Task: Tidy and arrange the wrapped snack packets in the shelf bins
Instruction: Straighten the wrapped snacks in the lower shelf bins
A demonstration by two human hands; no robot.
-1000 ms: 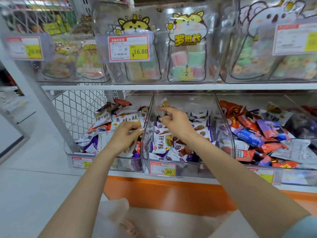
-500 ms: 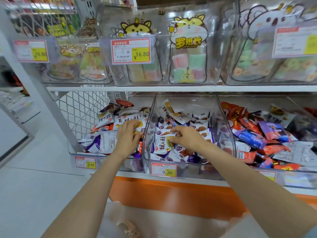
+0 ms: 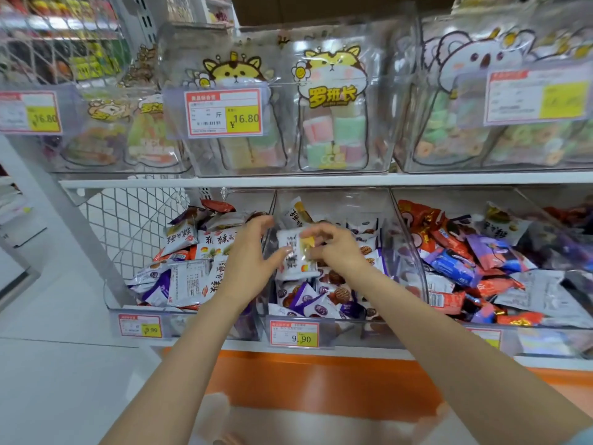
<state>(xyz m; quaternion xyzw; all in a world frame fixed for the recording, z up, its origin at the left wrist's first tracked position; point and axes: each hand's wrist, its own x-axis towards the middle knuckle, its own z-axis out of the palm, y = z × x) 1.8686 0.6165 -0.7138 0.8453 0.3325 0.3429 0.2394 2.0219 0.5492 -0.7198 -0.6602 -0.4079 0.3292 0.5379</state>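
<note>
Three clear bins of wrapped snack packets stand on the lower shelf. Over the wall between the left bin and the middle bin, both hands meet on a white packet with black characters and a yellow corner. My right hand pinches its yellow corner. My left hand holds its left side, thumb at the lower edge, fingers spread above. More white and purple packets lie under it in the middle bin. The left bin holds similar white packets.
The right bin is heaped with red, blue and purple packets. Above, a white shelf carries clear bins of candy bags with price tags. A wire mesh panel closes the left end. Price labels hang below, over an orange base.
My right hand has lifted a white packet out of the middle bin. My left hand left the packets in the left bin and came across to take hold of it.
</note>
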